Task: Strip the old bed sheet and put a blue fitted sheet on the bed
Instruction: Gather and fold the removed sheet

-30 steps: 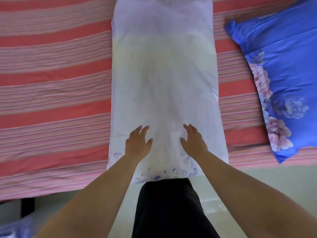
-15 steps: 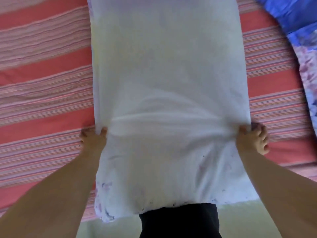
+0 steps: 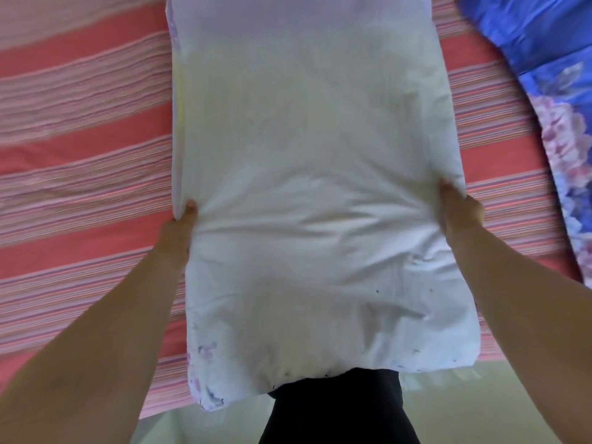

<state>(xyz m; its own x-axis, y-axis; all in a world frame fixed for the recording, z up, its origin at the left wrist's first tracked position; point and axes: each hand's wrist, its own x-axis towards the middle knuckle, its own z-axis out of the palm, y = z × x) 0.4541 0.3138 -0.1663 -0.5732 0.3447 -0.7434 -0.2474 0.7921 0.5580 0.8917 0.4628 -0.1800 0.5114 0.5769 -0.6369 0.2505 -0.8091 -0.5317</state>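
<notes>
So you have the white pillow point(image 3: 304, 187) by both long edges, and clearing it off is, by my reading, the step in hand before the old striped sheet point(image 3: 80, 149) can come away. Lift it evenly, both sides together, so the near end, which already overhangs the bed edge toward your legs, doesn't droop and drag the sheet with it. Set it well off the mattress, not on the blue floral bedding point(image 3: 551, 91) at the right, or you may end up shifting it twice. Whether that blue piece is the fitted sheet you need, I cannot tell.

Your left hand point(image 3: 179, 232) grips the pillow's left edge, thumb on top pressing into the cloth and the other fingers tucked out of sight beneath. Your right hand point(image 3: 461, 213) clasps the right edge the same way, fingers curled round the side. Both forearms reach forward nearly straight and spread to the pillow's width, with creases running across between the two grips. The striped sheet still lies flat over the bed, not yet stripped.
</notes>
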